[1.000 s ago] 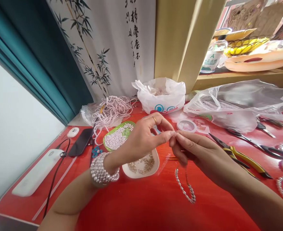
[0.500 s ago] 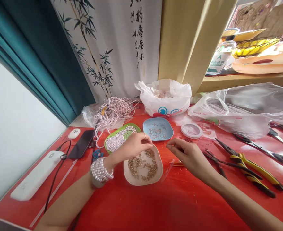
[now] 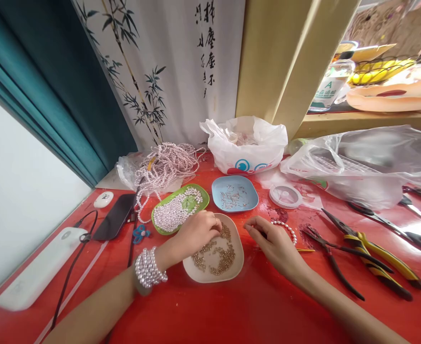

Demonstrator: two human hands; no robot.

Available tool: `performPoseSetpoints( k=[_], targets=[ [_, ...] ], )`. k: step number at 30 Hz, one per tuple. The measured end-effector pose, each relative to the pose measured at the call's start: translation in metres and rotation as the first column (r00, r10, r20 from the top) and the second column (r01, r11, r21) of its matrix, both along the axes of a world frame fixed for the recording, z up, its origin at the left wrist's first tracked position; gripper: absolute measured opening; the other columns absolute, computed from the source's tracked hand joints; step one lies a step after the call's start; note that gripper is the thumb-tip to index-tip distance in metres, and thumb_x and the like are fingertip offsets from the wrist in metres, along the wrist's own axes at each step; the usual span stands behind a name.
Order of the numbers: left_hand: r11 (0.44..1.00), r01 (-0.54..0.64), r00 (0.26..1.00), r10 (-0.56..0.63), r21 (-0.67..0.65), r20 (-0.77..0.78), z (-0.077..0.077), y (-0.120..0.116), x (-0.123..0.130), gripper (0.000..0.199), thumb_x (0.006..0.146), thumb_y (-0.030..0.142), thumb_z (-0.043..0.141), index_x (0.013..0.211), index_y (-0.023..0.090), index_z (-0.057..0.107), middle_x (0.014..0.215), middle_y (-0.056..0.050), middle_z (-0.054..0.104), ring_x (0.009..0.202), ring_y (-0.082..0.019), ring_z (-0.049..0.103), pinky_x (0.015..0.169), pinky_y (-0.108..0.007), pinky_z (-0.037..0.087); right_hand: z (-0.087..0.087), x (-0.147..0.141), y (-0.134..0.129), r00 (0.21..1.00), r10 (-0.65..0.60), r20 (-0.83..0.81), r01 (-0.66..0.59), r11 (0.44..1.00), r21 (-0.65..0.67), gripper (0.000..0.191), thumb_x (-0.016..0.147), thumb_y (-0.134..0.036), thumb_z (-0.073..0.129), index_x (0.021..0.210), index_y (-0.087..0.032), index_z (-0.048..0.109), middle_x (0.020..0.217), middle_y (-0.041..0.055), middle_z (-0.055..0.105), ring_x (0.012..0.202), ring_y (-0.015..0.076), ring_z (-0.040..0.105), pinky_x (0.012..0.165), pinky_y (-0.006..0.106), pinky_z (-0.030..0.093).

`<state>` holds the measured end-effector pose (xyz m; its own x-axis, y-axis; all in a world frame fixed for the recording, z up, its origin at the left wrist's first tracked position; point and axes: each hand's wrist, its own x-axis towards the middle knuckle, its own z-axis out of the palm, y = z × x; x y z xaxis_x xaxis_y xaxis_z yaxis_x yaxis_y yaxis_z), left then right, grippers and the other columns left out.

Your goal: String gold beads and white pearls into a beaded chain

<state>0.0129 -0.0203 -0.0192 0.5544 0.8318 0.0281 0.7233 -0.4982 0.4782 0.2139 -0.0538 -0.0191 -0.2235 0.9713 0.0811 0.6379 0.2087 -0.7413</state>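
My left hand (image 3: 198, 235), with strands of pearly beads (image 3: 149, 268) around its wrist, hangs over the cream plate (image 3: 196, 274). Its fingers are curled together, and whatever they hold is hidden. Small gold beads (image 3: 226, 255) lie scattered in that plate. To the right of it, my right hand (image 3: 273, 239) has thumb and forefinger pinched; I cannot make out anything between them. A curved string of pearl beads (image 3: 292, 230) shows just behind the right hand, partly hidden by it. Beyond my left hand sits a green tray (image 3: 167, 231) of pearl beads (image 3: 171, 216).
A blue tray (image 3: 235, 206) holds small metal pieces. Behind it stand a white plastic bag (image 3: 246, 148) and a ring-shaped spool (image 3: 285, 197). Pliers (image 3: 378, 258) and scissors (image 3: 385, 222) lie right. Bead strands (image 3: 167, 165), a phone (image 3: 114, 217) and a power bank (image 3: 40, 270) are left.
My left hand has lowered slightly toward the cream plate. My right hand has moved a little left and down, and the pearl string now shows behind it. The view has shifted slightly.
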Motion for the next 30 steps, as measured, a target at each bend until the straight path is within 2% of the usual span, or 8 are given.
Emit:
performPoseSetpoints(
  k=[4,7,9,12,17,21,30],
  targets=[
    [0.999,-0.036,0.999,0.036,0.008,0.015,-0.001,-0.003,0.003,0.012,0.078,0.021,0.055,0.073,0.019,0.066,0.081,-0.004,0.065,0.08,-0.021,0.054,0.073,-0.034,0.039,-0.003,-0.003,-0.005,0.998,0.024,-0.066,-0.023,1.0,0.014,0.021,0.087,-0.028,0.035,0.074,-0.02,0.048,0.063,0.0,0.053,0.055,0.0137,0.046,0.053,0.024,0.037],
    [0.988,-0.13,0.976,0.142,-0.082,0.166,0.001,-0.006,0.006,0.014,0.079,0.024,0.054,0.073,0.019,0.066,0.079,-0.004,0.067,0.077,-0.019,0.056,0.073,-0.033,0.041,-0.003,-0.006,-0.01,0.995,0.027,-0.093,-0.023,0.999,0.038,0.02,0.087,-0.027,0.036,0.073,-0.02,0.049,0.063,0.0003,0.055,0.054,0.0134,0.048,0.053,0.024,0.038],
    [0.957,-0.16,0.92,0.234,-0.243,0.316,0.001,-0.009,0.01,0.012,0.077,0.026,0.057,0.075,0.019,0.067,0.079,-0.003,0.067,0.074,-0.018,0.058,0.071,-0.03,0.043,-0.003,-0.008,-0.013,0.995,0.023,-0.093,-0.019,0.999,0.048,0.021,0.087,-0.027,0.037,0.073,-0.02,0.049,0.061,-0.0001,0.055,0.052,0.0129,0.047,0.051,0.023,0.038],
    [0.875,-0.098,0.803,0.352,-0.475,0.482,-0.001,-0.013,0.014,0.013,0.072,0.029,0.062,0.077,0.018,0.067,0.081,-0.003,0.068,0.075,-0.017,0.06,0.068,-0.027,0.045,-0.002,-0.009,-0.017,0.996,0.018,-0.084,-0.012,0.997,0.075,0.021,0.086,-0.028,0.037,0.073,-0.019,0.051,0.056,-0.001,0.053,0.048,0.0122,0.045,0.048,0.022,0.036],
    [0.768,0.038,0.654,0.464,-0.639,0.597,-0.004,-0.018,0.019,0.014,0.067,0.025,0.067,0.076,0.015,0.069,0.078,-0.004,0.067,0.069,-0.013,0.058,0.066,-0.024,0.045,-0.003,-0.011,-0.023,0.998,0.024,-0.055,-0.016,0.991,0.131,0.021,0.086,-0.027,0.039,0.072,-0.019,0.052,0.048,-0.0039,0.048,0.042,0.0099,0.039,0.043,0.02,0.032],
    [0.718,0.064,0.619,0.516,-0.693,0.591,-0.004,-0.02,0.019,0.012,0.065,0.024,0.07,0.072,0.014,0.069,0.073,-0.004,0.066,0.066,-0.012,0.057,0.063,-0.023,0.045,-0.002,-0.012,-0.025,1.0,0.002,-0.021,0.001,0.989,0.148,0.022,0.086,-0.028,0.038,0.071,-0.019,0.052,0.046,-0.0049,0.045,0.041,0.0092,0.036,0.042,0.019,0.03],
    [0.749,0.068,0.623,0.485,-0.659,0.614,0.0,-0.022,0.021,0.01,0.065,0.022,0.069,0.071,0.014,0.067,0.072,-0.004,0.066,0.067,-0.013,0.058,0.065,-0.025,0.047,-0.006,-0.013,-0.028,0.999,0.002,0.054,-0.014,0.972,0.234,0.02,0.084,-0.024,0.04,0.071,-0.019,0.054,0.043,-0.0049,0.049,0.036,0.008,0.038,0.04,0.019,0.027]
  ],
)
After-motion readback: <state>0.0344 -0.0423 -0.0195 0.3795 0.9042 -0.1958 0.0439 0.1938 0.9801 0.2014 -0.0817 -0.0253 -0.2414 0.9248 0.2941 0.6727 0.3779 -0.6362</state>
